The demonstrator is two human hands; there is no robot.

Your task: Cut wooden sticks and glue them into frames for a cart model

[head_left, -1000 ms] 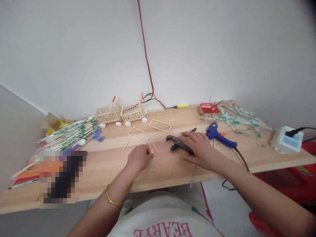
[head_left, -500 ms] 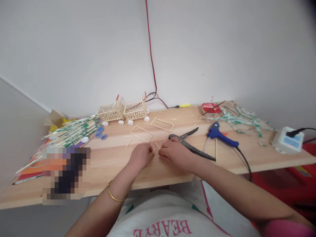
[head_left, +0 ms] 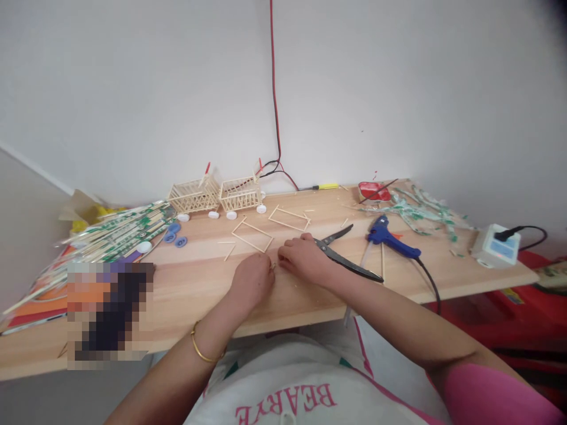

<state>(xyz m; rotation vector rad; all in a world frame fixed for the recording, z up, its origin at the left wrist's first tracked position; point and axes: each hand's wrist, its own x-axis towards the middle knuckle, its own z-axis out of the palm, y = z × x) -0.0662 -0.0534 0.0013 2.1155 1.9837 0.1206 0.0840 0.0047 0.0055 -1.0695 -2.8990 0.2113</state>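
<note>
My left hand [head_left: 252, 280] is curled over, fingertips pinched shut on a short stick [head_left: 272, 266], knuckles resting on the table [head_left: 310, 298] near the middle of its front edge. My right hand [head_left: 303, 258] lies palm down, fingertips right up against the same piece; whether they grip it too, I can't tell. With something this small I'd say keep both wrists planted on the wood and pinch lightly, so it doesn't flick away. Just beside my right hand lie the scissors [head_left: 349, 264], blades apart, then the blue glue gun [head_left: 390, 238] toward the right edge. Just beyond my knuckles sits a stick frame [head_left: 252, 235], and against the back edge two little stick carts [head_left: 195, 196]. A stick bundle [head_left: 119, 236] crowds the left end. Behind it all is a plain white wall, with a red wire [head_left: 275, 106] hanging down it.
</note>
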